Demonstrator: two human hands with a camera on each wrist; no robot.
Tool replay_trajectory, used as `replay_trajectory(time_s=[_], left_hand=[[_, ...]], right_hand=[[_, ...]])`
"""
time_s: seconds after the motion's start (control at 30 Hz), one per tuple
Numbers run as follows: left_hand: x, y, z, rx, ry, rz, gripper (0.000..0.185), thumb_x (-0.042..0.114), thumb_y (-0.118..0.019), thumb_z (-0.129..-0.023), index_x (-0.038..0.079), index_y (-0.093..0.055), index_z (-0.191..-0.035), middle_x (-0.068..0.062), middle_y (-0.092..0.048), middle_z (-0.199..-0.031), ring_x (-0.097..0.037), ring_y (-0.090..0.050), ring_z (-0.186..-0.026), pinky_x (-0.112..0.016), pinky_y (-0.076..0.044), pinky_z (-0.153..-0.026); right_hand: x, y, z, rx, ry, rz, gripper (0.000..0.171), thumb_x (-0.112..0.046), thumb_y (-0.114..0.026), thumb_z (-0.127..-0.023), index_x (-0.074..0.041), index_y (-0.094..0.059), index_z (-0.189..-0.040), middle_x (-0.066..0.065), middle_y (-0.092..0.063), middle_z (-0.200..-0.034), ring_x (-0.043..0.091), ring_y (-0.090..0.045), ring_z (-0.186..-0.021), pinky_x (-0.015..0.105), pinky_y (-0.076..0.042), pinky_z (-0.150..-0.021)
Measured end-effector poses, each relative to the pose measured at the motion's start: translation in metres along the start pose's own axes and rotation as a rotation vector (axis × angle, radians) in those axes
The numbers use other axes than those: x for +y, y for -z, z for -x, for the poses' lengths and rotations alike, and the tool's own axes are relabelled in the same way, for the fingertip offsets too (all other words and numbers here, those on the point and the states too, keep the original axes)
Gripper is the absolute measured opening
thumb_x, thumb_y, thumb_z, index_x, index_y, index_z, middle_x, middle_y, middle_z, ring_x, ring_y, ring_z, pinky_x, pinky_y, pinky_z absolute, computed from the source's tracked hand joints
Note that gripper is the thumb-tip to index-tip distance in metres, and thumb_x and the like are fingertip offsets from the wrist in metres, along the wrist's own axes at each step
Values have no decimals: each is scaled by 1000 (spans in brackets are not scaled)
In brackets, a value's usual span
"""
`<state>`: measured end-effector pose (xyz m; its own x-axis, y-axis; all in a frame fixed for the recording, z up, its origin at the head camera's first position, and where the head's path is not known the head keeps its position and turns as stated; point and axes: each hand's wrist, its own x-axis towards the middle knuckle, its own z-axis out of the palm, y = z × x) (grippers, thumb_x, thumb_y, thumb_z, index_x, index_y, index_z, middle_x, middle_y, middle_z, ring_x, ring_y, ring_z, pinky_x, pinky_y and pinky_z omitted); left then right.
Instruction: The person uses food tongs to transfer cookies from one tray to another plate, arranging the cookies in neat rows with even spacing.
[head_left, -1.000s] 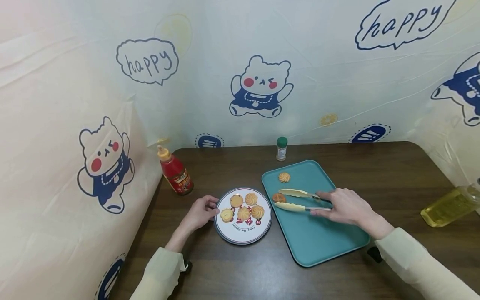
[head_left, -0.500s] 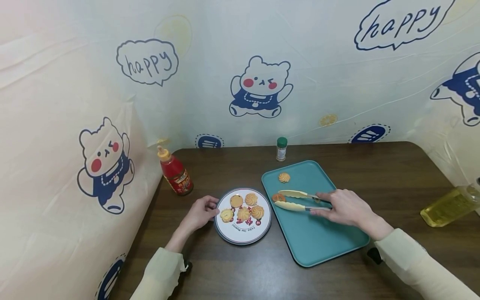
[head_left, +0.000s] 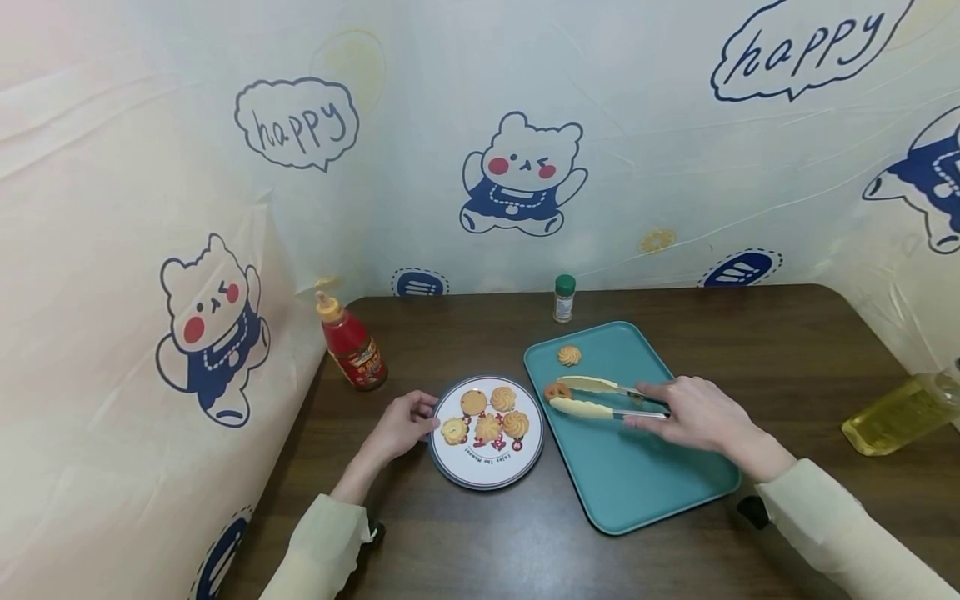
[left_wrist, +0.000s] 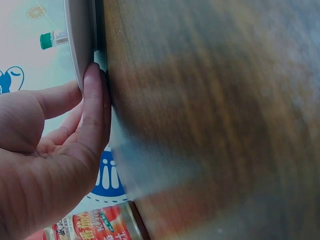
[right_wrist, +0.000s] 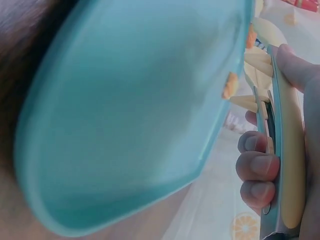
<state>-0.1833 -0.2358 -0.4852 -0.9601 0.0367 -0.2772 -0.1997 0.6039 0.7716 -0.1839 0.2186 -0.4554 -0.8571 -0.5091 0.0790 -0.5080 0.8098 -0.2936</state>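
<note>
My left hand (head_left: 405, 425) pinches the left rim of a round white plate (head_left: 456, 463) with a dark edge. In the left wrist view the thumb lies on top and the fingers (left_wrist: 93, 100) underneath. Several golden cookies (head_left: 487, 427) lie on the plate. Over the teal tray (head_left: 630, 483), my right hand (head_left: 701, 417) grips tongs (head_left: 581, 408) with cream tips. The tips are spread apart around a brown pretzel-shaped cookie (head_left: 553, 391) at the tray's left edge. Whether they touch it, I cannot tell. A swirled cookie (head_left: 569, 356) lies farther back on the tray.
A red sauce bottle (head_left: 356, 350) with a yellow cap stands at the back left. Behind the tray is a small green-capped shaker (head_left: 564, 299). An oil bottle (head_left: 896, 414) stands at the right. Printed sheeting (head_left: 420, 208) rises behind the dark wooden table (head_left: 787, 350).
My right hand and the tongs have shifted very slightly to the right. Between the tips, the brown cookie looks slightly turned. The left hand and plate stay in place.
</note>
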Motion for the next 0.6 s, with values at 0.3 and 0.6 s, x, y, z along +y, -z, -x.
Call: replay_trajectory(time_s=[0.3, 0.6], left_hand=[[1, 0, 0, 2, 2, -2, 33, 5, -70, -93, 2, -61, -124, -11, -62, -103, -21, -61, -82, -34, -59, -72], [0, -1, 0, 10, -5, -3, 34, 4, -71, -92, 3, -61, -124, -11, -62, -102, -21, -61, -82, -34, -60, -73]], right_hand=[[-23, 1, -6, 8, 84, -9, 70, -65, -60, -90, -5, -70, -124, -16, -39, -52, 1, -30, -42, 22, -27, -39], [-53, -8, -19, 10, 190, -51, 65, -63, -64, -88, -8, -72, -121, -18, -39, -53, -2, -32, -43, 20, -27, -39]])
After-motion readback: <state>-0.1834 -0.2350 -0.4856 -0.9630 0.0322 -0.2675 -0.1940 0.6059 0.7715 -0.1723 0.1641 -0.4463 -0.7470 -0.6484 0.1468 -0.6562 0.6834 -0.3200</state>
